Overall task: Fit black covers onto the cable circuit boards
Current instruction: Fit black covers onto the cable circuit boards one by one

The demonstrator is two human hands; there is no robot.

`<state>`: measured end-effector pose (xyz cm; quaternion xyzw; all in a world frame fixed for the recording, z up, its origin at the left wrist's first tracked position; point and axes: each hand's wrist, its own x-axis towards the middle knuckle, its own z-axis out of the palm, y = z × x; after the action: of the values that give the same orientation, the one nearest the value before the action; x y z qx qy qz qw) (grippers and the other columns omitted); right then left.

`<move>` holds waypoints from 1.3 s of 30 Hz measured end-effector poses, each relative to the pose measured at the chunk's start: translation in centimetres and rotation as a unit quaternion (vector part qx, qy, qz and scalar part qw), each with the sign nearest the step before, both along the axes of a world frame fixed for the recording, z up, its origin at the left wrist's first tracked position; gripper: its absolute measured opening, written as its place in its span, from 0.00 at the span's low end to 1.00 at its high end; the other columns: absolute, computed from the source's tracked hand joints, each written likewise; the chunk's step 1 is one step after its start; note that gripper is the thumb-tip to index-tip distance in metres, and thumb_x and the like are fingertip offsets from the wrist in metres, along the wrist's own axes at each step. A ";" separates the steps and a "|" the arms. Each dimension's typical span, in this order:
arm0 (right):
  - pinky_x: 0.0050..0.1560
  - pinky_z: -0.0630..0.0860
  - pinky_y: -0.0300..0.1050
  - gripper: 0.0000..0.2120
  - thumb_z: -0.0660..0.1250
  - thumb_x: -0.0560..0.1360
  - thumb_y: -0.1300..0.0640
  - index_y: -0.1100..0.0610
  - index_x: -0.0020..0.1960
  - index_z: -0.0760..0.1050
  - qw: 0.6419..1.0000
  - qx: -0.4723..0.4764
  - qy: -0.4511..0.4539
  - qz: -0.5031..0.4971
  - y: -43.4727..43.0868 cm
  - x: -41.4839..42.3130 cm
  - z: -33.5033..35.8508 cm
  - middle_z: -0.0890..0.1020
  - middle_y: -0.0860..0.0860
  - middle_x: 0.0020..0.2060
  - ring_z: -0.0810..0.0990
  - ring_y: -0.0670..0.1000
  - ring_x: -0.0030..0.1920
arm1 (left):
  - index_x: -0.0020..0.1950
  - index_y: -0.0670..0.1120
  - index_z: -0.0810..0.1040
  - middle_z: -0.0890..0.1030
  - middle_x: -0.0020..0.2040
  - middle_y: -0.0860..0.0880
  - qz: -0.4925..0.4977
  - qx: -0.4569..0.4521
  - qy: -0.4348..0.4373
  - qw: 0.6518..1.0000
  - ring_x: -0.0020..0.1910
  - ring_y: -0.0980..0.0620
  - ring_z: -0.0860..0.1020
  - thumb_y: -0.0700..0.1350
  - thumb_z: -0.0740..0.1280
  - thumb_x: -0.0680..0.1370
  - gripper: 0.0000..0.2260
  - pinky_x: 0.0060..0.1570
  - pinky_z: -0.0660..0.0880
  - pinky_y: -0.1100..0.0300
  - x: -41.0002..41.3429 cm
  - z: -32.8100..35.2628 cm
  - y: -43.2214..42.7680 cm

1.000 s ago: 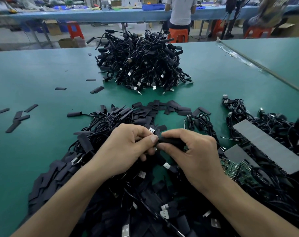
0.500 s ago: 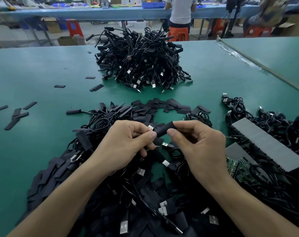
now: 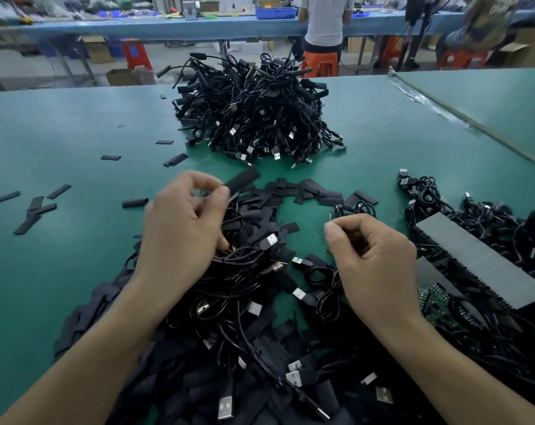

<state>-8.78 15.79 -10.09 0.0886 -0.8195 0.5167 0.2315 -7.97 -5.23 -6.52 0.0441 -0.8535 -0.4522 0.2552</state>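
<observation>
My left hand (image 3: 183, 222) pinches a cable whose black cover (image 3: 243, 180) sticks out up and to the right of my fingertips; its lower fingers curl over a coil of black cable (image 3: 238, 262). My right hand (image 3: 373, 256) hovers apart from it to the right, fingers curled, thumb against forefinger, with nothing visible in it. Loose flat black covers (image 3: 306, 191) lie in a band just beyond my hands. More covers and USB cables (image 3: 260, 363) are heaped under my forearms.
A tall pile of covered cables (image 3: 254, 118) sits at the far middle of the green table (image 3: 61, 133). Right of me lie tangled cables with grey strips (image 3: 480, 259) and green circuit boards (image 3: 438, 302). Stray covers (image 3: 36, 207) lie at left. People work at a far bench.
My hands have parted. The right hand let go of the covered piece and drew back right; the left hand carried the piece up and away toward the far pile.
</observation>
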 end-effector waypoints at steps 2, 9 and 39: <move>0.46 0.77 0.47 0.04 0.67 0.77 0.53 0.47 0.48 0.80 0.990 0.135 -0.033 -0.020 0.5 0.0 0.5 0.81 0.40 0.38 0.78 0.47 0.43 | 0.49 0.56 0.70 0.80 0.29 0.56 0.061 -0.048 0.021 0.997 0.25 0.56 0.78 0.47 0.63 0.81 0.04 0.30 0.70 0.67 -0.2 0.3 -1.1; 0.54 0.70 0.51 0.19 0.50 0.79 0.37 0.44 0.63 0.69 0.839 0.504 -0.204 -0.005 0.8 1.9 3.1 0.71 0.48 0.57 0.73 0.53 0.57 | 0.59 0.56 0.81 0.80 0.52 0.52 0.086 -0.237 -0.091 0.963 0.52 0.47 0.77 0.49 0.60 0.81 0.11 0.45 0.73 0.52 -0.3 -0.6 -1.2; 0.40 0.79 0.35 0.12 0.76 0.68 0.67 0.51 0.41 0.84 0.967 0.041 -0.082 0.239 0.9 0.8 4.4 0.85 0.43 0.34 0.84 0.43 0.36 | 0.61 0.56 0.77 0.83 0.51 0.59 -0.303 -0.142 -0.078 0.939 0.51 0.60 0.80 0.54 0.66 0.77 0.13 0.51 0.77 0.60 2.2 -0.2 3.6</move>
<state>-7.95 16.68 -5.71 0.2489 -0.8110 0.5287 0.0291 -5.80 -1.67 -6.70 -0.2185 -0.8987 -0.3778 0.0422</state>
